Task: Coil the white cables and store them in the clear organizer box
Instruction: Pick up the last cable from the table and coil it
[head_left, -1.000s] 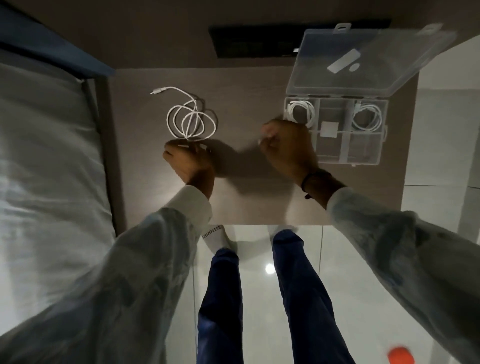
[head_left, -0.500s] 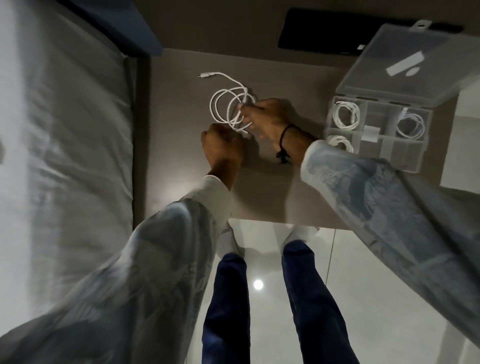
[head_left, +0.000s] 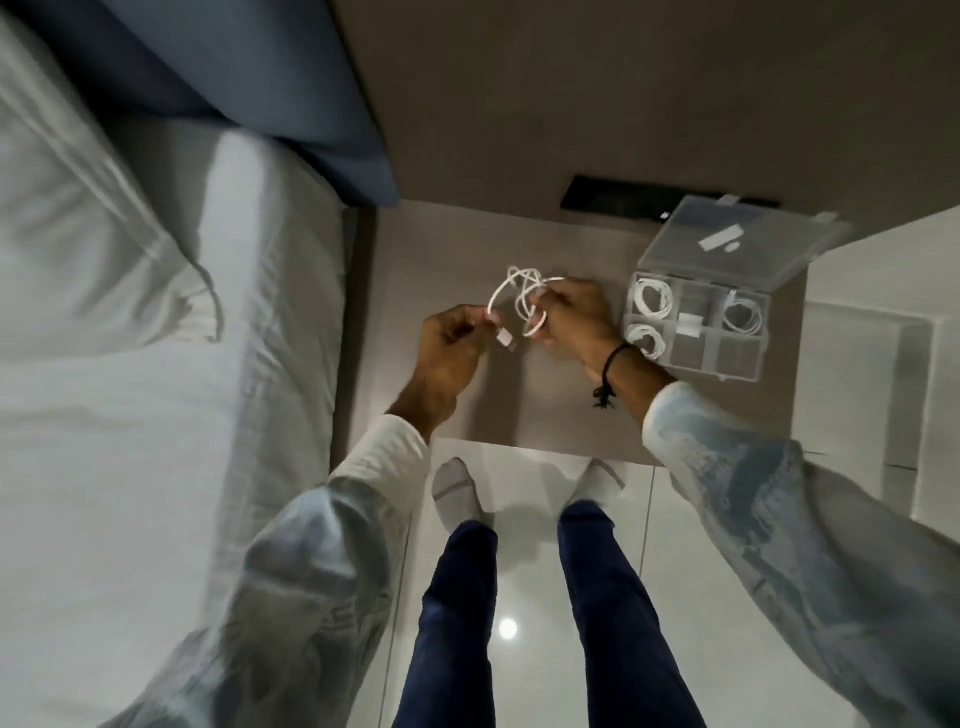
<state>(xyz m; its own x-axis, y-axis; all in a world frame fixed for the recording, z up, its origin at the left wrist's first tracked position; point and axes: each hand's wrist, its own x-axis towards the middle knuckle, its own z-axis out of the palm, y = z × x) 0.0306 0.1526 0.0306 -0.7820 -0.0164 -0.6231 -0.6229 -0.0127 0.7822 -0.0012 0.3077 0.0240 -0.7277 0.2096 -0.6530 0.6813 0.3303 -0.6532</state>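
A loose white cable (head_left: 521, 291) hangs in loops between both hands, lifted above the small brown table (head_left: 431, 260). My left hand (head_left: 448, 349) pinches the cable near its plug end, which dangles just right of the fingers. My right hand (head_left: 570, 314) grips the bunched loops. The clear organizer box (head_left: 698, 349) stands open at the table's right, lid tilted back. Three coiled white cables lie in its compartments: back left (head_left: 653, 299), front left (head_left: 645, 338) and back right (head_left: 743, 317).
A bed with grey sheets (head_left: 130, 415) and a blue headboard (head_left: 234, 88) runs along the left of the table. A dark flat object (head_left: 613, 200) lies at the table's back edge. My legs and socked feet (head_left: 457, 493) stand on the glossy tiled floor below.
The cable has been picked up off the table; both hands now hold it in the air. The view has swung so the table sits further right and lower.
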